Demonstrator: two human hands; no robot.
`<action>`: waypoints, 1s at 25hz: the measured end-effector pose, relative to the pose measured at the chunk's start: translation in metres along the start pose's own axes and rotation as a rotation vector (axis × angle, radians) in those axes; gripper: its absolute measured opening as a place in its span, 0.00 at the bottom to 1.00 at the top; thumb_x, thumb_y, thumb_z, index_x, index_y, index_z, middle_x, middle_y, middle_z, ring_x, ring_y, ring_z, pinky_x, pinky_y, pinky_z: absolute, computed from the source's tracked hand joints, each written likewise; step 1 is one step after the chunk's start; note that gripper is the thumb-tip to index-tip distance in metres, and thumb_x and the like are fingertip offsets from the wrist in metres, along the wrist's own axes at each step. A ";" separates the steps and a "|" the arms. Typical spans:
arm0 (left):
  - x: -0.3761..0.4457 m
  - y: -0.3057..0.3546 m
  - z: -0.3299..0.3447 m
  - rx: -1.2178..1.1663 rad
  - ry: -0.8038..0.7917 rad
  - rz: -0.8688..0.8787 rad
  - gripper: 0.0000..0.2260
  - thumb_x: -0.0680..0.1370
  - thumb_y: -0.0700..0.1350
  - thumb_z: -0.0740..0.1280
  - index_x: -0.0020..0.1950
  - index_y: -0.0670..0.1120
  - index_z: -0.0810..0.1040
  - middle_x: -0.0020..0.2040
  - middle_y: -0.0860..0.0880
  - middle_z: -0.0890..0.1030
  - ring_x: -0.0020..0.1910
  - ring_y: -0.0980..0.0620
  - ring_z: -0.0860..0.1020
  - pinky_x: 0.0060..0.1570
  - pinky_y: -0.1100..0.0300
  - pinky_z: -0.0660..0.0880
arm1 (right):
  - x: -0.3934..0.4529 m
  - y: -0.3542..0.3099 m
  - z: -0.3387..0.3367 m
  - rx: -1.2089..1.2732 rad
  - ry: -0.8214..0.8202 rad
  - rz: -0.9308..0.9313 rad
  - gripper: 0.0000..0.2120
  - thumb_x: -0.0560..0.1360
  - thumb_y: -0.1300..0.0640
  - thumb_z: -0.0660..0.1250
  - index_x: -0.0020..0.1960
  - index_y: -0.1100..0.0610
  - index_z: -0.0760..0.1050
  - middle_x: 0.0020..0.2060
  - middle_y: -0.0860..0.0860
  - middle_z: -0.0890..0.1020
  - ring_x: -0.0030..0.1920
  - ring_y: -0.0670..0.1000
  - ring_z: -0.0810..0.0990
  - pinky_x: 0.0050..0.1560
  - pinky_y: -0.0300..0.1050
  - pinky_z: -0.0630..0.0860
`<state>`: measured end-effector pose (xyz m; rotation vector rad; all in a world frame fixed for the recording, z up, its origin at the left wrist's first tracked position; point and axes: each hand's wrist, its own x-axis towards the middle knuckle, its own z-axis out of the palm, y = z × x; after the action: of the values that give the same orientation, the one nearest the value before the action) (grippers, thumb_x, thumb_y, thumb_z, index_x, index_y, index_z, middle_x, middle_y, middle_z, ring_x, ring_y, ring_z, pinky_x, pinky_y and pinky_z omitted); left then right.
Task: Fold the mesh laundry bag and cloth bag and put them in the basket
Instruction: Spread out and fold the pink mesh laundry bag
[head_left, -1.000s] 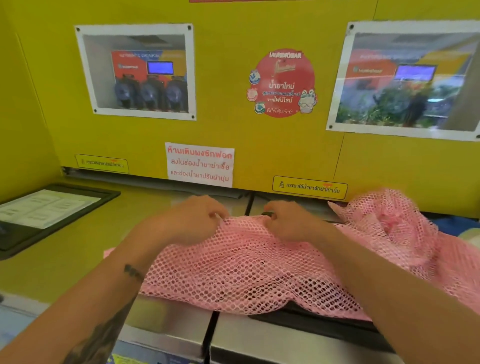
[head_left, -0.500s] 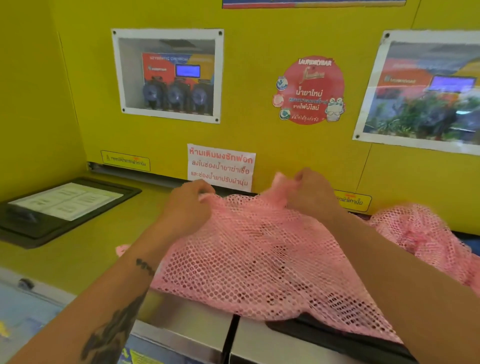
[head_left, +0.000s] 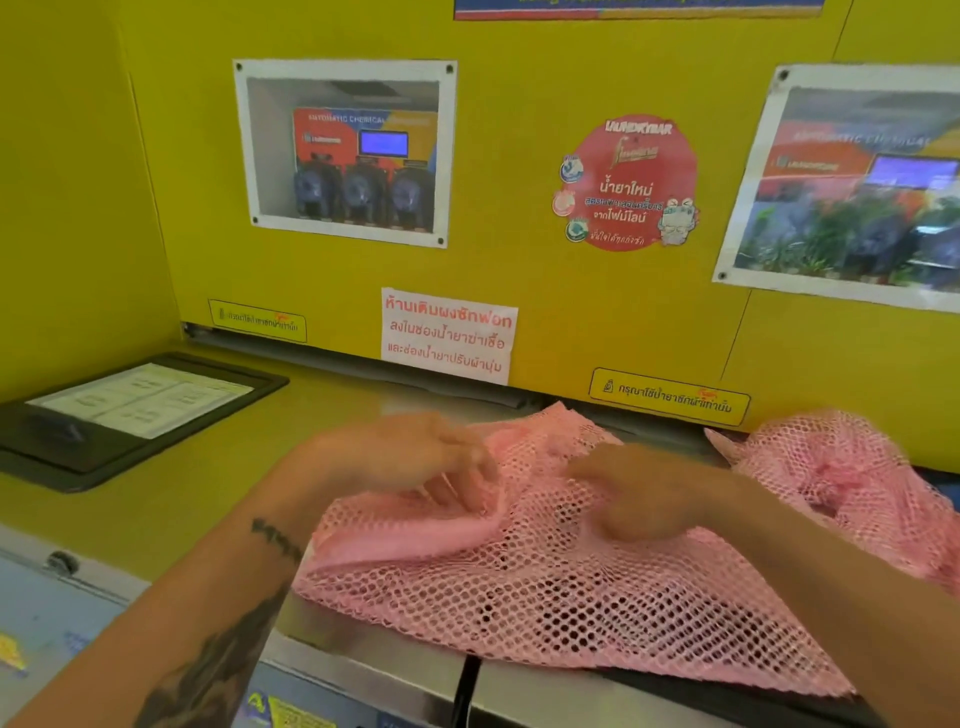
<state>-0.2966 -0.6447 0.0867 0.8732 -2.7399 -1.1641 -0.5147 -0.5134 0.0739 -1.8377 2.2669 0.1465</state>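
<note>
The pink mesh laundry bag (head_left: 545, 597) lies spread across the metal machine tops, with one layer turned over along its left edge. A bunched part of it (head_left: 831, 467) is heaped at the far right. My left hand (head_left: 415, 462) hovers over the turned-over edge, its fingers apart and their tips touching the mesh. Blurred by motion, my right hand (head_left: 634, 493) rests flat on the middle of the bag. I see no cloth bag and no basket. A sliver of blue (head_left: 951, 491) shows behind the mesh at the right edge.
A black tray holding a printed sheet (head_left: 145, 410) sits on the yellow counter at the left. The yellow back wall (head_left: 519, 78) carries signs and posters. A dark seam (head_left: 466, 680) divides two machine tops, and a black lid (head_left: 691, 686) pokes out under the mesh.
Both hands had pinched the mesh and lifted it off the surface. Now the bag is back down with its left part turned over, and the hands have loosened and dropped onto it.
</note>
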 end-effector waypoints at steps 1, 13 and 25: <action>0.008 -0.005 0.000 0.030 0.129 -0.060 0.12 0.83 0.45 0.58 0.58 0.50 0.80 0.48 0.53 0.84 0.47 0.52 0.82 0.49 0.58 0.77 | -0.004 0.002 -0.001 -0.024 0.004 0.021 0.26 0.75 0.59 0.63 0.72 0.52 0.69 0.69 0.49 0.73 0.69 0.52 0.71 0.67 0.49 0.70; 0.060 -0.027 0.000 0.160 0.570 -0.083 0.13 0.79 0.38 0.64 0.59 0.52 0.79 0.55 0.55 0.77 0.38 0.58 0.76 0.34 0.65 0.70 | -0.008 -0.010 0.013 0.198 0.003 -0.051 0.24 0.78 0.52 0.65 0.73 0.46 0.68 0.72 0.49 0.69 0.71 0.53 0.69 0.69 0.48 0.66; 0.051 -0.030 -0.015 0.337 0.326 -0.019 0.24 0.78 0.60 0.61 0.72 0.55 0.69 0.73 0.50 0.70 0.67 0.47 0.73 0.65 0.49 0.70 | 0.065 -0.031 -0.007 0.350 0.463 0.104 0.19 0.75 0.56 0.60 0.65 0.51 0.74 0.64 0.51 0.77 0.58 0.53 0.76 0.58 0.51 0.74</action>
<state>-0.3210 -0.6972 0.0687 1.0155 -2.6894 -0.5053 -0.4981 -0.5833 0.0672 -1.6945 2.4704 -0.6839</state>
